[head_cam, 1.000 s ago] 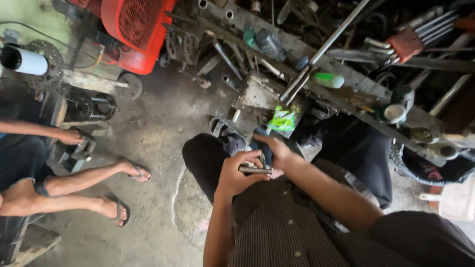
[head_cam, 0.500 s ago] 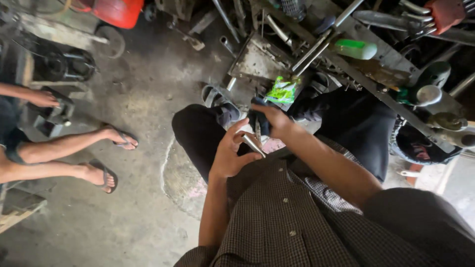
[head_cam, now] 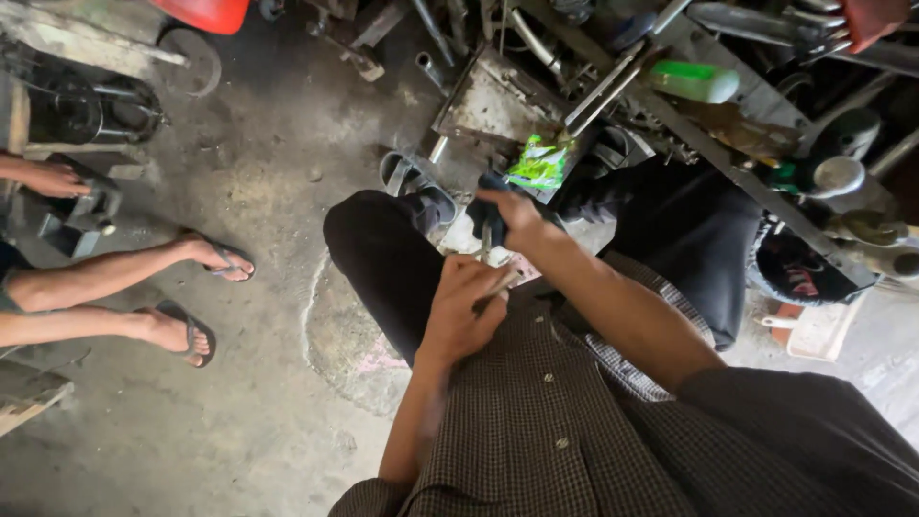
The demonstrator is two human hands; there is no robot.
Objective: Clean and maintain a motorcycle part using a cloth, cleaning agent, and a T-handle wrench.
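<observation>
head view: your right hand (head_cam: 517, 215) is closed around a small dark part (head_cam: 486, 222), black and blocky, its shape mostly hidden by your fingers. it sits over your lap, between your knees. your left hand (head_cam: 466, 311) is curled shut on a thin metal rod (head_cam: 498, 287), its tip pointing up toward the part. a green packet (head_cam: 541, 161) lies just beyond.

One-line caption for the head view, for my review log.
Seated person's left hand grips a thin metal tool, right hand holds a dark part; another person's sandalled feet nearby.
</observation>
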